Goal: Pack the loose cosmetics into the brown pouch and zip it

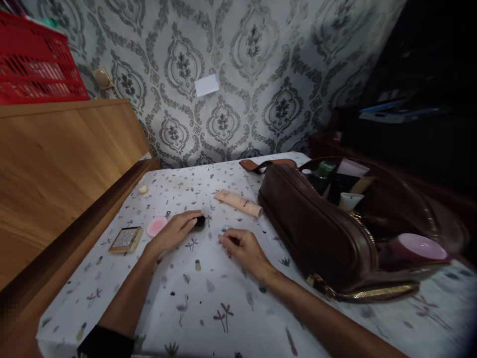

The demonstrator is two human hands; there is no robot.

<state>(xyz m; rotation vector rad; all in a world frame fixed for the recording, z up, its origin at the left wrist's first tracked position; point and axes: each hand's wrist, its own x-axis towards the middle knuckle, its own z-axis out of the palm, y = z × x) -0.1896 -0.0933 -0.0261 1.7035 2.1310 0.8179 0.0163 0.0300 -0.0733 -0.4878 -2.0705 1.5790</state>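
Note:
My left hand (175, 231) rests low over the patterned tablecloth, its fingers closed on a small black rounded item (200, 222) whose kind I cannot make out. To its right, my right hand (244, 248) has its fingers curled in against the thumb; whatever it may hold is hidden. A pink round compact (157, 226) lies just beside my left wrist. Farther left sits a gold-edged palette with a glittery silver lid (125, 239). Beyond my right hand lies a peach squeeze tube (238, 202).
On the right, a dark brown bag (305, 223) stands unzipped, with a white tube (350, 201), a green-capped container (325, 169) and a pink-lidded jar (421, 246) inside. A small cream-coloured pot (143, 189) is at the back left. Wooden furniture (74, 149) borders the left side.

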